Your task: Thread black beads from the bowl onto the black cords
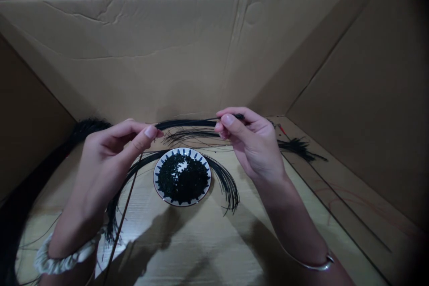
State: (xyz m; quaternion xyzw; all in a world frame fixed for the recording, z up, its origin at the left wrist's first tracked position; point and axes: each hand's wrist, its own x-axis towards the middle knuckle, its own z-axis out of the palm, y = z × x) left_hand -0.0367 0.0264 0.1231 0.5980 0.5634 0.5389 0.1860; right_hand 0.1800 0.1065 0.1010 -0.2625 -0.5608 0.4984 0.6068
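My left hand (112, 161) is raised left of the small bowl (208, 166), its thumb and forefinger pinched together; what lies between those fingertips is too small to make out. On the other side, my right hand (254, 143) pinches a thin black strand (238, 116), whose thicker dark end shows behind the thumb. Tiny black beads (192, 181) fill much of the bowl, which is white with blue marks round its rim. A curved bundle of black strands (228, 183) passes behind the bowl. Further black strands (187, 123) lie beyond, partly hidden by my right hand.
Cardboard walls (150, 53) enclose the back and sides of the wooden surface (187, 241). A thick black bundle (36, 183) runs along the left. At right lie a black tuft (298, 146) and a long thin dark strand (355, 214). A narrow brown strip (127, 201) crosses at left.
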